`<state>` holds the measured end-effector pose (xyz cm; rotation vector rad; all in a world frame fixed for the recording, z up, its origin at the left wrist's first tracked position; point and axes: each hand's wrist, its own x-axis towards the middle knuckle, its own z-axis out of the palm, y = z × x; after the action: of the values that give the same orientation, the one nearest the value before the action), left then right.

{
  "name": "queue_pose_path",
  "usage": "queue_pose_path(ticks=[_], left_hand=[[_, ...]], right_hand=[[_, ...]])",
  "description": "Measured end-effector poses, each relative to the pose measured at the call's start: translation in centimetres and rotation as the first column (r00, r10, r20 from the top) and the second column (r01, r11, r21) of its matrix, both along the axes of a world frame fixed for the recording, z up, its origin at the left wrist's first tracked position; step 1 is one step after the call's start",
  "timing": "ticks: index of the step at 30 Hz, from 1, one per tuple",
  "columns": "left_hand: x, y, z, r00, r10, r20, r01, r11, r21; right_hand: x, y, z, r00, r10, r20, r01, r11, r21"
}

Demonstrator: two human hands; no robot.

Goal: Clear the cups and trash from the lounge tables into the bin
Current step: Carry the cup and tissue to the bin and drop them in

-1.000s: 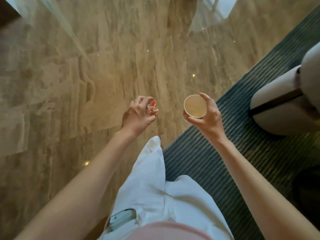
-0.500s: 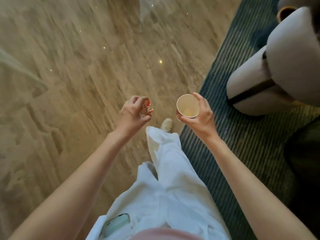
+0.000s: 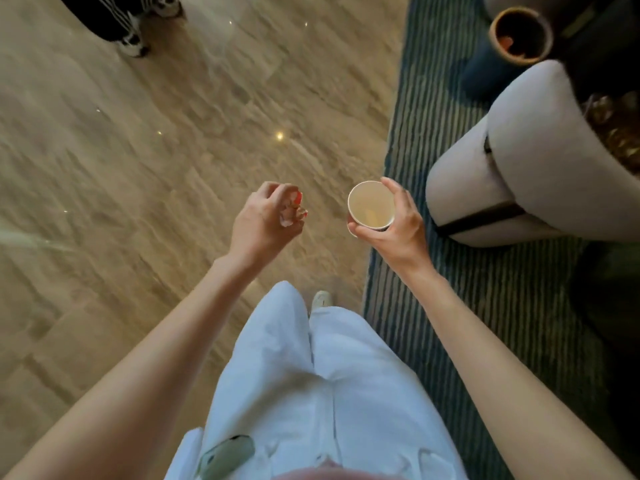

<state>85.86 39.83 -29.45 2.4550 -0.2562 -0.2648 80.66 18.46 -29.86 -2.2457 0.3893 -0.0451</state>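
Observation:
My right hand (image 3: 394, 226) grips a white paper cup (image 3: 370, 204) upright from the side; a little pale liquid shows at its bottom. My left hand (image 3: 265, 220) is closed around a crumpled red and clear wrapper (image 3: 294, 207), which sticks out past my fingers. Both hands are held out in front of me above the floor, a short gap apart. At the top right stands a round bin (image 3: 519, 34) with a tan rim and a dark inside, something orange in it.
A pale upholstered armchair (image 3: 519, 174) stands on the striped teal carpet (image 3: 433, 133) at right. Polished stone floor (image 3: 173, 133) fills the left. Another person's dark trousers and shoes (image 3: 128, 26) are at the top left. My white trousers and one shoe show below.
The view has swung as I walk: the armchair has shifted left and down, the bin and another person's legs have come into sight. Both hands keep their hold.

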Motion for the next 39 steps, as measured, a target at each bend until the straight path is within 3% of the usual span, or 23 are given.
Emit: queue_pose_path(ticks=[16,26,39], left_hand=[[34.8,-7.2,-0.6,0.938,-0.346,0.024,0.343,0.936,0.075],[50.2,-24.4,-1.5,0.834,-0.548,0.067,0.542,0.835,0.093],[64.3,-47.0,-4.2,0.710,-0.701,0.073,0.698,0.713,0.062]], right_hand=[[28.1,-4.3,-0.9,0.936,-0.351,0.011,0.350,0.935,0.051],[40.4,-18.2,-1.5,0.838,-0.544,0.038,0.541,0.838,0.065],[51.4,-36.9,-2.8,0.725,-0.688,0.017,0.681,0.721,0.126]])
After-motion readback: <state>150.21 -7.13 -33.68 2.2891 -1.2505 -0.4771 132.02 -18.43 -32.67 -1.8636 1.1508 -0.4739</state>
